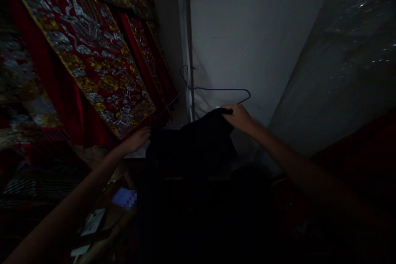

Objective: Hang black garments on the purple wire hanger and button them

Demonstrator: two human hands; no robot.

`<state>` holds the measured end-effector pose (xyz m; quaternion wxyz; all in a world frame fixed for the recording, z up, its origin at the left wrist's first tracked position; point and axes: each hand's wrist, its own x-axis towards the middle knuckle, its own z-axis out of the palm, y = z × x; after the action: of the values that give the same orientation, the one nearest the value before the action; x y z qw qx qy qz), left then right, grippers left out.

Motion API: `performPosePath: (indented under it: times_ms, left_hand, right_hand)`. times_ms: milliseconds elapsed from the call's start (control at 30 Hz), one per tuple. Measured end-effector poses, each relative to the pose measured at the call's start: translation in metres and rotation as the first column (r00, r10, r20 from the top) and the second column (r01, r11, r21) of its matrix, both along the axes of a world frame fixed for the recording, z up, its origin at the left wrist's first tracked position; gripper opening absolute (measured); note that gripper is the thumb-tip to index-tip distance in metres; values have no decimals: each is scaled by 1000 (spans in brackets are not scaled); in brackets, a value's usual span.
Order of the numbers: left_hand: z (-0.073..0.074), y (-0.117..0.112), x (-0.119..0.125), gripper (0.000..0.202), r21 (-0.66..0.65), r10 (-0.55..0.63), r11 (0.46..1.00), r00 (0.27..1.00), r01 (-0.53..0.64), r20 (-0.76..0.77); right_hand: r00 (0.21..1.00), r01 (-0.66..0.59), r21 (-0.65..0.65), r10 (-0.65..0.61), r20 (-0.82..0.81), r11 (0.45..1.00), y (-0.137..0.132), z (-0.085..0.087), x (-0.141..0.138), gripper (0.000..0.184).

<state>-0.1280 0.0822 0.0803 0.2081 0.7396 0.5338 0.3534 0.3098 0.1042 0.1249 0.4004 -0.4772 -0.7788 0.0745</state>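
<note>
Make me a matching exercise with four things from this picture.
Things:
1. hanger
2. cloth
3. embroidered drape
4. right hand

Descriptions:
A. red, with gold and silver patterns
B. holding an upper edge of black fabric
C. thin purplish wire, in front of the pale wall
D. plain black

Pairs: 1-C, 2-D, 3-A, 4-B

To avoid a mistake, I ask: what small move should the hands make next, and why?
Perhaps the right hand should lift the cloth toward the hanger: its right end shows bare just above, and that hand pinches the cloth's top edge, while the left hand is at its left side.
</note>
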Motion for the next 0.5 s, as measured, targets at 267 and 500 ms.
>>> performPosePath:
  times_ms: [267,500]
  left_hand:
    - [43,45,59,43,162,-11,986,963,-34,269]
    - [90,21,62,35,-78,-86,988,892,134,443]
  right_hand:
    - [973,-174,-128,151,-172,976,0,-5,-6,26]
    - [958,-32,93,57,-281,995,8,-14,12,37]
